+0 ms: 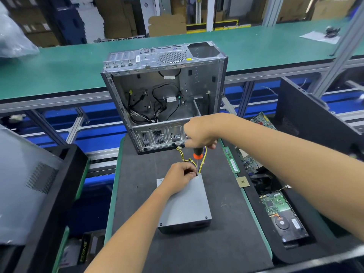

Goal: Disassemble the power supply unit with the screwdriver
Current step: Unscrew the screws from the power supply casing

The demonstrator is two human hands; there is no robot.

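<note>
At your 12 o'clock a long green tabletop (59, 62) on an aluminium frame (244, 99); stacked cardboard boxes (116, 16) beyond it. Blue bins (98, 113) under it.

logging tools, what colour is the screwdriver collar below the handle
Orange, on the screwdriver; head view.

Electronics teardown workshop: green-topped benches (59, 62), gutted computer case (163, 91), stacked cartons (118, 16).

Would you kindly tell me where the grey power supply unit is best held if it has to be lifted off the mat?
Probably by its two long side walls, coming from above near the front end. The power supply unit lies flat, its lid smooth, and the left hand and screwdriver crowd the far corner.
</note>
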